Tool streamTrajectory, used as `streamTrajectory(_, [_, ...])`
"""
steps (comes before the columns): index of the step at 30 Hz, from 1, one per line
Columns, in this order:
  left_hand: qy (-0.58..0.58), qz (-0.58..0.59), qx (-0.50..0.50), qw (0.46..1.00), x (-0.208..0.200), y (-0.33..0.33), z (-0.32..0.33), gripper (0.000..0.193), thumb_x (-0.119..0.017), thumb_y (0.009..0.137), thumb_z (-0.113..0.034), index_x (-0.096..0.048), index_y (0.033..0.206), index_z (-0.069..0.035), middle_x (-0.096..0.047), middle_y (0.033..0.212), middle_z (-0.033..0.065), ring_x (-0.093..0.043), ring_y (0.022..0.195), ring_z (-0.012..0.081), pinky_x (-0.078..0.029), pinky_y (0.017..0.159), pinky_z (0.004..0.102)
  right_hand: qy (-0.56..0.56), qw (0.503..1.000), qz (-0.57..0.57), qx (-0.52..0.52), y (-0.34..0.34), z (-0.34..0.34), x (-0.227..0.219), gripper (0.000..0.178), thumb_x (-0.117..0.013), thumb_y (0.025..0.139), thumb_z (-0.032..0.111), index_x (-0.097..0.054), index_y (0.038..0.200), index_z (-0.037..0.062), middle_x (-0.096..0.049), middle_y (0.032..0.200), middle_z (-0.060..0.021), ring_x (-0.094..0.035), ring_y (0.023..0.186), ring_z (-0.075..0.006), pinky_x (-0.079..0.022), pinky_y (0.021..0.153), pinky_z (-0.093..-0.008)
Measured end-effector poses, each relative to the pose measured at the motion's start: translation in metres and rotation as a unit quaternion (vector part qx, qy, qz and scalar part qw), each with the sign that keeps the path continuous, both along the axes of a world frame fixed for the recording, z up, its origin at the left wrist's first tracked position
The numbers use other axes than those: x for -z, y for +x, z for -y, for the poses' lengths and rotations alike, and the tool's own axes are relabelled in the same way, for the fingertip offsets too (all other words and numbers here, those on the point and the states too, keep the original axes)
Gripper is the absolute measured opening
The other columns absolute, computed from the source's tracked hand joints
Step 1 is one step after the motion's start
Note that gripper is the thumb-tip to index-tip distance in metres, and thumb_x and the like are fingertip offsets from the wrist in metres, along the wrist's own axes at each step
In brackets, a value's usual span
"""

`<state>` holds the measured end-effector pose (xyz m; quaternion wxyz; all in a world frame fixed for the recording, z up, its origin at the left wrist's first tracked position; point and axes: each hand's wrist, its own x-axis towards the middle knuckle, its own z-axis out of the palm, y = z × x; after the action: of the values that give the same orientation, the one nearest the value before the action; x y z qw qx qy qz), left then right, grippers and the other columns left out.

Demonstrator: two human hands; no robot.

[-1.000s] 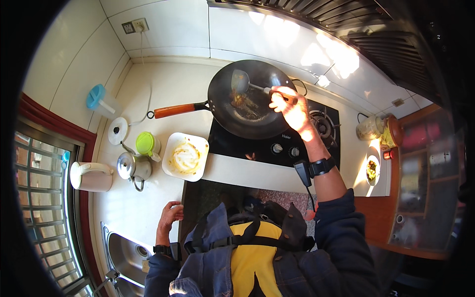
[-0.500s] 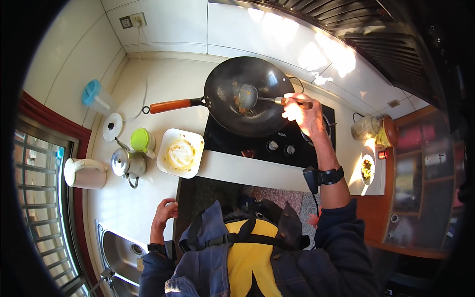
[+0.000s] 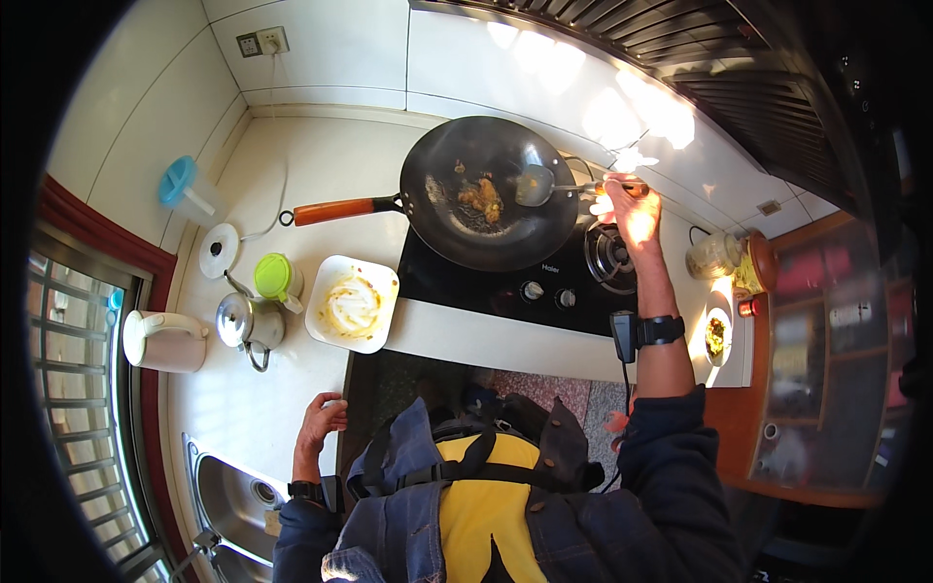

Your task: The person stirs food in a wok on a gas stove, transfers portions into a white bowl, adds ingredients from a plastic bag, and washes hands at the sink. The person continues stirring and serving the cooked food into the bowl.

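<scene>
My right hand (image 3: 632,209) is closed round the wooden handle of a metal wok spatula (image 3: 535,185). Its blade is over the right inner side of a black wok (image 3: 437,155), just right of a small heap of browned food (image 3: 481,200). The wok sits on the black gas hob (image 3: 466,277), its orange-brown handle pointing left. By the counter's front edge, my left hand (image 3: 323,418) holds nothing, its fingers loosely bent and apart; I cannot tell whether it touches the counter. A white square bowl (image 3: 328,330) with yellowish sauce smears stands beyond it.
Left on the counter are a metal pot (image 3: 251,321), a green-lidded cup (image 3: 277,277), a white lid (image 3: 219,250), a blue-lidded container (image 3: 190,189) and a cream jug (image 3: 165,340). A sink (image 3: 228,491) lies nearer. Right are jars (image 3: 714,256) and a small dish (image 3: 717,335).
The spatula and my right hand have moved right and away from the food. The food now sits in a heap at the wok's middle, uncovered by the blade. My left hand is nearly still.
</scene>
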<state>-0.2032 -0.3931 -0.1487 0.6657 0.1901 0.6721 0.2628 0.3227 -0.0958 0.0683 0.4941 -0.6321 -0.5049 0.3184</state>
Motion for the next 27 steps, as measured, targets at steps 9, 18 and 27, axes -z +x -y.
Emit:
streamTrajectory(9, [0.002,0.021,0.002,1.000,0.001,-0.002,0.001,0.046,-0.074,0.084,-0.025,-0.055,0.120,-0.004,-0.061,0.082,0.0078,-0.062,0.068,0.0170,-0.054,0.063,0.0283,0.049,0.893,-0.251,-0.371,-0.040,-0.033,0.034,0.035,-0.069,0.089,0.012,-0.063,0.120,-0.0033,-0.068,0.107,-0.0108,-0.068,0.094,-0.0207,-0.055,0.084,-0.0324])
streamTrajectory(18, [0.011,0.001,0.017,1.000,0.005,-0.004,0.003,0.044,-0.069,0.088,-0.027,-0.055,0.122,-0.003,-0.062,0.082,0.0091,-0.065,0.070,0.0191,-0.057,0.065,0.0285,0.138,0.858,0.318,-0.380,-0.068,0.016,-0.022,0.032,-0.067,0.082,0.002,-0.068,0.113,0.0063,-0.063,0.081,-0.0081,-0.060,0.067,-0.0207,-0.050,0.064,-0.0335])
streamTrajectory(27, [0.010,0.020,0.013,1.000,0.000,-0.003,0.003,0.048,-0.072,0.085,-0.027,-0.055,0.122,-0.002,-0.062,0.085,0.0072,-0.063,0.072,0.0159,-0.055,0.065,0.0273,0.202,0.858,0.329,-0.339,-0.068,0.019,0.024,0.031,-0.065,0.080,0.001,-0.064,0.111,0.0053,-0.065,0.091,-0.0129,-0.065,0.083,-0.0324,-0.055,0.075,-0.0388])
